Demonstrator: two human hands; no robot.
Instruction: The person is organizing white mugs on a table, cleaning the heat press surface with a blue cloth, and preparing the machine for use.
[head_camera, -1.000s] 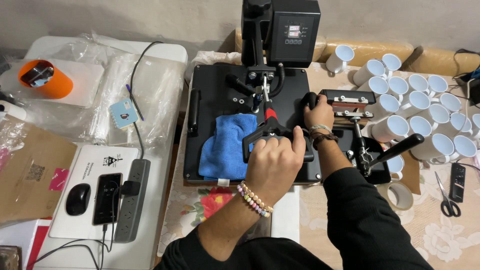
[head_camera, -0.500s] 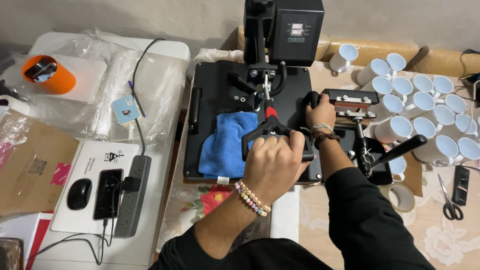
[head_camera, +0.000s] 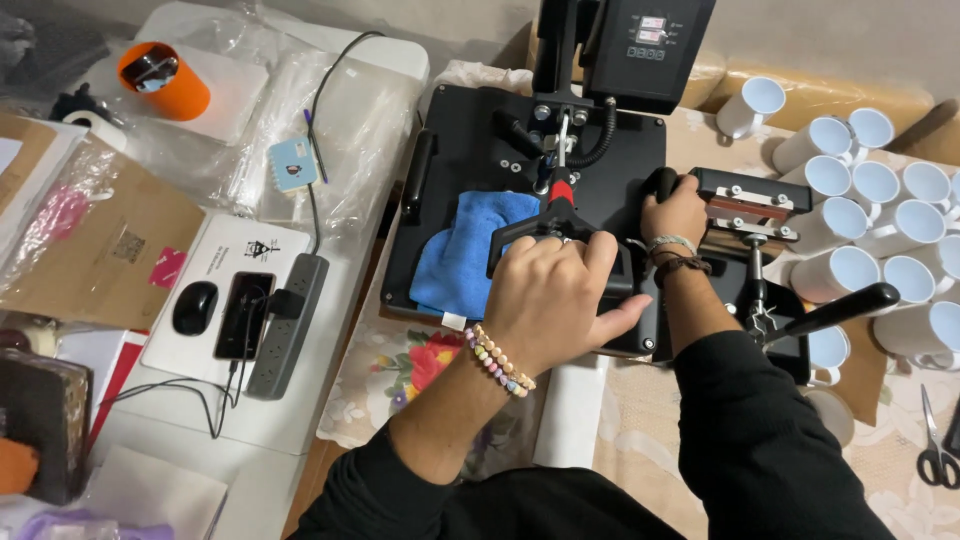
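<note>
A black heat press (head_camera: 470, 150) stands mid-table, with a blue cloth (head_camera: 465, 250) lying on its top plate. My left hand (head_camera: 560, 295), with a bead bracelet at the wrist, is closed over the press's black handle (head_camera: 508, 237) near a red collar (head_camera: 561, 193). My right hand (head_camera: 675, 212) grips a black knob at the plate's right edge. The control box (head_camera: 650, 45) rises at the back.
A black mug clamp (head_camera: 750, 200) with a long lever (head_camera: 835, 308) sits right of the press, beside several white mugs (head_camera: 880, 230). Scissors (head_camera: 935, 455) lie at far right. On the left are a power strip (head_camera: 290, 310), phone (head_camera: 243, 315), mouse (head_camera: 193, 307) and orange cup (head_camera: 165, 80).
Both hands keep their hold on the press. My left thumb has spread out to the right. The view has tilted slightly.
</note>
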